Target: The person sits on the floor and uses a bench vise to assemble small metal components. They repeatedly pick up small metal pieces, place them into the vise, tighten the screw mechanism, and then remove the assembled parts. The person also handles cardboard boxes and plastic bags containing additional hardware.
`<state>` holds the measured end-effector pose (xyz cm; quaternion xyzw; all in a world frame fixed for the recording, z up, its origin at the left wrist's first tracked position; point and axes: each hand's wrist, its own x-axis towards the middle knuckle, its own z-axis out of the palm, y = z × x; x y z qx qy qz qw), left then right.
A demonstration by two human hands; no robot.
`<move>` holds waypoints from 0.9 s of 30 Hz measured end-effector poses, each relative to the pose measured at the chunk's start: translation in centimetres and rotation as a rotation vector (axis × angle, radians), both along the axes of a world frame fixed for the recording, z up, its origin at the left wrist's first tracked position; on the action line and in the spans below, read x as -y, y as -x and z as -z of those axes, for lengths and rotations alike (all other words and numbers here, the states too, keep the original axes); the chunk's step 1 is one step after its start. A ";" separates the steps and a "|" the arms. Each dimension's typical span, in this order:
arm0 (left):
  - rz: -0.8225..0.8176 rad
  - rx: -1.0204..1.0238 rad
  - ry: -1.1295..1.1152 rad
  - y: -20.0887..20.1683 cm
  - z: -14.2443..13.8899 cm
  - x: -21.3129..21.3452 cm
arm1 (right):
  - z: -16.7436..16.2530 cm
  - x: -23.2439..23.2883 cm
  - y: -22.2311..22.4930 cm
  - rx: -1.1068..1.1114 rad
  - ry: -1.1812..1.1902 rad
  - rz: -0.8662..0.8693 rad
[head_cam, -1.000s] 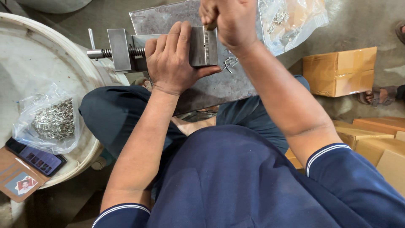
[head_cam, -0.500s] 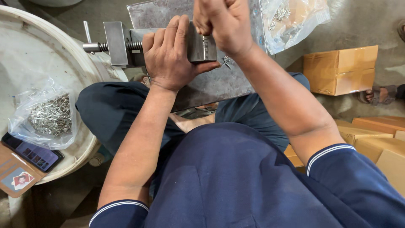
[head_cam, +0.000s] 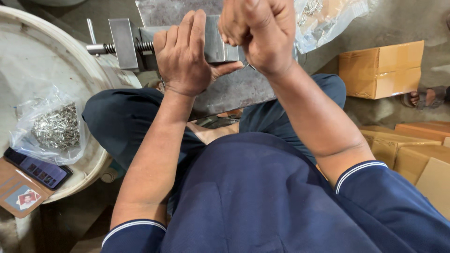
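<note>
A steel vise (head_cam: 129, 44) with a threaded screw stands on a grey metal plate (head_cam: 234, 91) in front of my crossed legs. My left hand (head_cam: 185, 58) wraps over the vise's jaw block and grips it. My right hand (head_cam: 260, 33) is closed in a fist just above the right end of the block; what it pinches is hidden by the fingers.
A white round tub lid (head_cam: 61, 70) at left carries a clear bag of small metal parts (head_cam: 54, 126), a phone (head_cam: 40, 168) and a brown wallet case (head_cam: 18, 194). Another clear bag (head_cam: 328, 18) lies behind. Cardboard boxes (head_cam: 382, 70) sit at right, with a sandalled foot (head_cam: 424, 96) beyond.
Both hands and the vise sit slightly lower and closer in view; my right fist has shifted a little over the block's right end. The left grip is unchanged.
</note>
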<state>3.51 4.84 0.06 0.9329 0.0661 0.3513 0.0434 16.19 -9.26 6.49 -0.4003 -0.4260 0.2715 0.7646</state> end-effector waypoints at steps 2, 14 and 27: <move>0.003 -0.001 -0.004 0.1 0.1 0.0 | 0.1 -0.2 0.1 0.026 0.028 0.011; -0.020 -0.023 0.033 0.1 0.3 0.2 | 0.9 -0.3 -0.2 0.022 0.133 -0.058; -0.026 -0.018 0.043 0.1 0.4 0.4 | 0.2 0.6 1.0 0.047 0.071 -0.142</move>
